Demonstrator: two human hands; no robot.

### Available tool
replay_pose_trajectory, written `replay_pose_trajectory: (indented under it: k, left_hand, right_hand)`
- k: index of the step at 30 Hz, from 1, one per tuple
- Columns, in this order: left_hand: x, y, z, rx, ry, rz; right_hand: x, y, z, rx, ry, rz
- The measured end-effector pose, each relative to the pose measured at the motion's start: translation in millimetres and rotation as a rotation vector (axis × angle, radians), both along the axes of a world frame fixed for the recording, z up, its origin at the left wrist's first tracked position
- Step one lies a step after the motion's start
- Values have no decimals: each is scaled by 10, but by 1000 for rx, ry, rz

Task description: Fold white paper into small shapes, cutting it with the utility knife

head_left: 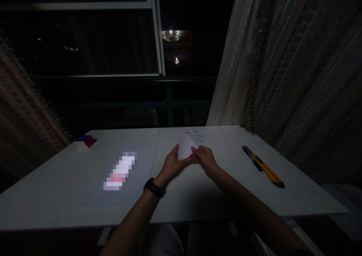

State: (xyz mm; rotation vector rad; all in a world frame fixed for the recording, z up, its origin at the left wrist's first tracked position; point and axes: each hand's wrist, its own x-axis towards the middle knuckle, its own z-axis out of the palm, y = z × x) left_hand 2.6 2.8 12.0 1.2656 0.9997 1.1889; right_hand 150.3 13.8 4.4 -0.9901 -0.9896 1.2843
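A small white piece of paper (186, 145) is held up between my two hands above the middle of the table. My left hand (173, 161), with a black band on its wrist, grips the left and lower edge. The thumb of my right hand (205, 157) presses on the paper's lower right side, the fingers closed behind it. Whether the paper is folded is hard to tell in the dim light. Just beyond it, several small dark marks (198, 135) show on a white surface.
On the white table (220, 195), a large pale sheet (147, 161) lies left, bearing a bright blurred-out rectangle (120, 171). A blue, red and white block (84, 141) sits far left. At right lies a yellow-and-black utility knife (264, 167). Curtains (234, 67) flank the dark window.
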Motion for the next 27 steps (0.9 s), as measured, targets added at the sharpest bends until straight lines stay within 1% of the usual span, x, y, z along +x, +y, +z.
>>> replay_pose_trajectory:
  k: [3,4,8,11,14,18,20,24,26,27]
  left_hand:
    - [12,-25,56,84,19,-71]
    - [10,-30,69,88,-8,-97]
    - [-31,-28,91,37,-162,-219]
    - [-67,-15,90,-20,-215,-242]
    - [-78,-13,89,-27,-234,-199]
    - [-70,-18,95,49,-172,-128]
    - [-70,-11,91,71,-134,-94]
    - [-83,33,53,66,-93,66]
    - [-92,56,32,64,-101,117]
    - [-96,63,25,64,-127,110]
  right_hand:
    - [18,16,-9,30,-48,-6]
    - [27,16,-4,44,-52,9]
    - [63,2,47,94,-51,70]
    - [83,-1,73,109,-88,80]
    - [97,7,76,130,-132,75]
    - [103,-1,89,159,-146,71]
    - [101,-17,97,164,-134,96]
    - [97,-31,80,135,-87,167]
    - [103,-11,53,112,-93,150]
    - [109,5,40,104,-108,126]
